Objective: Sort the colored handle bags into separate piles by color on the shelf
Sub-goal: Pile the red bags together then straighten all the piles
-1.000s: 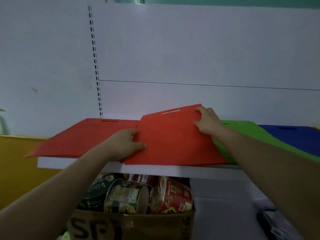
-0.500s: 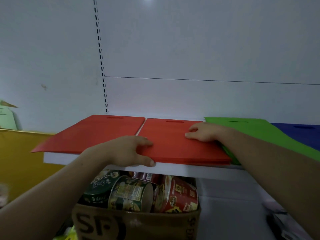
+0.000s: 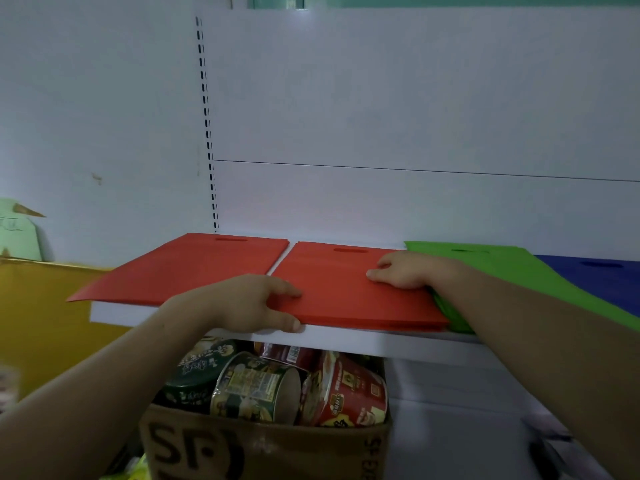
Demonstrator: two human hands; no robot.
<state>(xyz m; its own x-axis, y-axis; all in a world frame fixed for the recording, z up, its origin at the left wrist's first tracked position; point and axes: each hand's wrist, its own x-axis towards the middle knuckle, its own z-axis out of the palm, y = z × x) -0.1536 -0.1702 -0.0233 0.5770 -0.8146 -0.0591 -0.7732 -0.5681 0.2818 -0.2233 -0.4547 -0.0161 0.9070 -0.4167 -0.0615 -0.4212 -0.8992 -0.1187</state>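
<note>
Plainly, the red pile of handle bags lay flat on the shelf, directly ahead of the person and under both hands. Its length ran from the shelf's front lip toward the back wall, with the handle slot at the far end. The left hand was the nearer one. It pinched the pile's front left corner, fingers on top and thumb along the front edge. The right hand rested farther back near the pile's right edge, its fingers loosely bent and pressing down, with nothing seen gripped. Any squaring or sliding of this pile would probably be steered from that left corner, with the right hand keeping the top bag flat. A second red pile lay just beside it to the left, parted by a thin gap and overhanging the shelf's front edge. If the two reds were meant to be one, the move would be leftward. To the right a green pile touched or slightly underlapped the red one, and a blue pile lay beyond it. Below the shelf stood an open cardboard box with printed tubs and cans lying on their sides inside. A yellow panel showed at far left.
</note>
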